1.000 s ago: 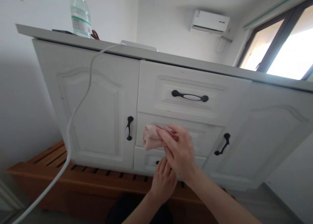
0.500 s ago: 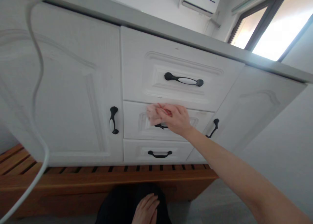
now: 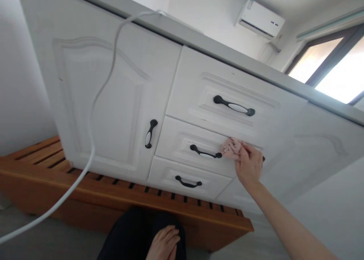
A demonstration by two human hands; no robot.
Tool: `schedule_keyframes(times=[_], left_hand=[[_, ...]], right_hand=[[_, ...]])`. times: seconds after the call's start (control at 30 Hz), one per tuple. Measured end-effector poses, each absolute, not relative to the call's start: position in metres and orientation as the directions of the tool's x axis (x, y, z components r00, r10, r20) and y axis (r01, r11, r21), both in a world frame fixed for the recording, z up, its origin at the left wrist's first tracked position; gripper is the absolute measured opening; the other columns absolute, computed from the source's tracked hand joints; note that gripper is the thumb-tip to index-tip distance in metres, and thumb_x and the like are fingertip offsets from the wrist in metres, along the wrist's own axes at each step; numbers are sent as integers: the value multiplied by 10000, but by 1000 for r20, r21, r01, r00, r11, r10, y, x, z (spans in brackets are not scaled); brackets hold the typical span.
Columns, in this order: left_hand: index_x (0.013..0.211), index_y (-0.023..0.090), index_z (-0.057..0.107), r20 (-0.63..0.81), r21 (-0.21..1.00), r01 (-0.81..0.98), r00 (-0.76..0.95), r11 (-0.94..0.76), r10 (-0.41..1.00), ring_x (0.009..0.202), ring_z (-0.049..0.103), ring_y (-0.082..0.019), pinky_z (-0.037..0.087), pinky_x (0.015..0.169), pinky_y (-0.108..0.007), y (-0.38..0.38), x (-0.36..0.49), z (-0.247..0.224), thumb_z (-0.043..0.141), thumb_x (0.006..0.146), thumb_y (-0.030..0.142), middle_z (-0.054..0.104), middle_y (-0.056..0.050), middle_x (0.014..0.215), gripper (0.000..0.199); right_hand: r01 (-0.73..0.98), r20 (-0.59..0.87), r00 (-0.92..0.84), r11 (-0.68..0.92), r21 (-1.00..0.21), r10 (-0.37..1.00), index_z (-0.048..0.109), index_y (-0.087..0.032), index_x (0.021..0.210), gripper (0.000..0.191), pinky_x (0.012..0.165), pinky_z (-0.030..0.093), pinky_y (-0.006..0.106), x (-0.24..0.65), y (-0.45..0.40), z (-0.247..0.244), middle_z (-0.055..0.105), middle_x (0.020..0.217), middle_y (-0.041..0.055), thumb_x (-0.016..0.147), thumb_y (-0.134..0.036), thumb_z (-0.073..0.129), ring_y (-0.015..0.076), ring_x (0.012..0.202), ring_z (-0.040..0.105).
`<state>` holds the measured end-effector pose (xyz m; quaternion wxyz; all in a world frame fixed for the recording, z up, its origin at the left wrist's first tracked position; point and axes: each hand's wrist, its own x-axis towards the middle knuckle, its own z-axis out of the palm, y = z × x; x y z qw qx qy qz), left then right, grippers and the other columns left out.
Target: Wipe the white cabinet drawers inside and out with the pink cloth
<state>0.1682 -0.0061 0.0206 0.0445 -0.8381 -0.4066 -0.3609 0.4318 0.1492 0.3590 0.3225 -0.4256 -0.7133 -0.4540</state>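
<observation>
My right hand (image 3: 250,164) is closed round a crumpled pale pink cloth (image 3: 231,148). It presses the cloth to the right end of the middle drawer (image 3: 173,137), just beside that drawer's black handle (image 3: 205,153). Above it, the top drawer (image 3: 187,85) has a black handle with a white inlay (image 3: 234,105); below is the bottom drawer (image 3: 160,173) with a plain black handle (image 3: 188,182). All three drawers are closed. Resting flat on my dark-clothed knee, my left hand (image 3: 165,241) holds nothing, its fingers stretched out.
A white cable (image 3: 91,138) hangs from the countertop (image 3: 176,25) across the left cabinet door (image 3: 99,101). Under the cabinet runs a slatted wooden bench (image 3: 113,199), close to my knees. An air conditioner (image 3: 261,19) and a window (image 3: 327,66) are beyond.
My right hand has slid the cloth rightward along the middle drawer, uncovering its handle. The view has tilted and turned left. My left hand stays on my knee.
</observation>
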Motion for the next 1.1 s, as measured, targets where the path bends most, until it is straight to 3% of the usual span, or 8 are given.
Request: schedule_keyframes(times=[0.1,0.2,0.3,0.4,0.57,0.73,0.87,1.1], left_hand=[[1091,290,676,620,237,714,411,-659,668,1084,696,-167,614,887,-291,-6,169,21,575,789,138,751,41,1139,353],[1121,290,671,594,245,708,431,-663,679,1126,678,-168,601,910,-293,-6,165,18,550,800,124,739,34,1178,382],[1177,306,655,570,241,721,436,-650,696,1178,652,-173,589,934,-308,-6,158,8,527,825,132,710,37,1246,412],[1286,320,605,589,265,779,336,-568,735,1232,620,-193,583,950,-337,-8,150,-8,512,849,152,665,7,1329,477],[1405,300,503,558,461,818,36,-346,829,1260,594,-225,573,984,-423,-8,143,-32,465,932,251,600,-76,1392,478],[1428,293,475,532,545,782,-44,-302,846,1222,610,-223,576,977,-439,-4,142,-44,442,955,281,607,-93,1343,474],[1436,303,467,514,560,768,-28,-311,857,1233,596,-233,559,999,-467,-3,138,-48,425,963,290,592,-95,1350,475],[1425,307,486,457,620,732,-43,-283,889,1240,583,-241,541,1019,-480,-4,138,-42,424,964,316,584,-98,1352,466]], right_hand=[[849,790,-518,308,428,330,611,-193,1221,309,785,419,426,352,151,361,615,1126,148,940,-171,485,268,949,521],[842,786,-519,361,402,335,597,-250,1216,270,746,379,414,270,157,363,634,1137,97,959,-236,517,245,902,494],[796,768,-566,442,413,301,558,-280,1237,264,774,378,414,203,166,363,621,1180,67,980,-280,497,235,958,485],[722,731,-634,530,444,252,542,-251,1240,268,820,378,427,168,173,362,613,1190,75,1000,-233,424,238,1020,479],[617,625,-740,622,482,249,536,-246,1229,262,923,368,438,187,171,331,570,1316,65,999,-215,414,239,1118,457],[448,421,-878,707,548,230,560,-229,1146,207,828,389,400,212,165,295,615,1163,46,997,-203,420,212,1004,489],[534,530,-815,661,528,235,574,-227,1081,196,881,363,418,213,167,328,617,1147,44,1009,-197,394,220,1048,469],[705,621,-689,543,457,373,612,-247,1010,121,768,304,394,273,158,378,660,1093,42,965,-214,505,222,989,477]])
